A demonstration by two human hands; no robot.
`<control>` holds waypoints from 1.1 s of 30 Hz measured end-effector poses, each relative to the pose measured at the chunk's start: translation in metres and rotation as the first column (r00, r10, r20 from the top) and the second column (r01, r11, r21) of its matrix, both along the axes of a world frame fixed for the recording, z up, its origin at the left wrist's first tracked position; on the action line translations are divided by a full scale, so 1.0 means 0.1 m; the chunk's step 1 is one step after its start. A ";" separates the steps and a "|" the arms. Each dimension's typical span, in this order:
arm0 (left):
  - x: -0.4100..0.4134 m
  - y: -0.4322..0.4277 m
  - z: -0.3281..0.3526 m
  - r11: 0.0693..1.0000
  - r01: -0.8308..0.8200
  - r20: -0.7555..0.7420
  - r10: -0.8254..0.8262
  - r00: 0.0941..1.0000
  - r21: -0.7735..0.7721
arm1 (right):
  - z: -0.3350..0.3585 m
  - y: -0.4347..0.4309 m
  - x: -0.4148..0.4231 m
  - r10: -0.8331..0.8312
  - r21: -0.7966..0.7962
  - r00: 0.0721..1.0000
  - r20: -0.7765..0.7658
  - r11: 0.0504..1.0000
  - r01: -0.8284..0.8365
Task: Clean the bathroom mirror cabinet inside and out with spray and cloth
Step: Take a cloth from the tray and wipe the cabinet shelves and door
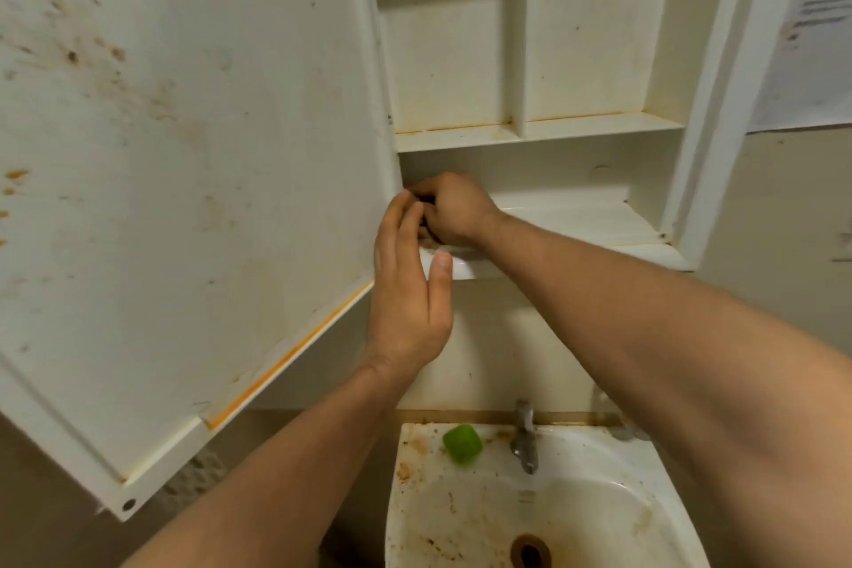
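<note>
The white mirror cabinet [594, 129] stands open, and its shelves hold rust-coloured grime. Its door [184, 152] is swung out to the left, showing a stained inner face. My right hand [454, 210] reaches into the lower left corner of the bottom shelf [576, 217], fingers curled around something small and dark that I cannot make out. My left hand [408, 291] is held up flat just beside it, fingers apart, with the thumb against the shelf's front lip. No cloth or spray bottle is in view.
Below the cabinet is a dirty white sink [599, 503] with a metal tap [525, 438] and a green object [462, 443] on its rim. A printed paper sheet [811, 37] hangs on the wall at the right.
</note>
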State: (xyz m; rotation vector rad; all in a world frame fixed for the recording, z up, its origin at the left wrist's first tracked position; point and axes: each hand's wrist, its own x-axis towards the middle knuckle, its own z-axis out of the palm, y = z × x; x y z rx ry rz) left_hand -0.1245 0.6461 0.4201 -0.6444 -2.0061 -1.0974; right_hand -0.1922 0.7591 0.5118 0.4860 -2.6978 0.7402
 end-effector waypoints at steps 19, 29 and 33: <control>-0.05 0.17 -0.15 0.992 0.012 0.025 -0.009 1.000 -0.122 | -0.39 1.32 1.28 -0.273 0.482 0.929 -0.251 0.797 0.364; -0.04 0.35 -0.12 0.926 -0.063 0.064 0.093 0.994 -0.373 | -0.36 0.86 1.14 -0.165 0.562 0.953 -0.255 0.777 0.285; -0.04 0.33 -0.17 0.897 -0.084 0.014 0.100 0.995 -0.433 | -0.36 1.14 1.21 -0.257 0.605 0.942 -0.216 0.722 0.336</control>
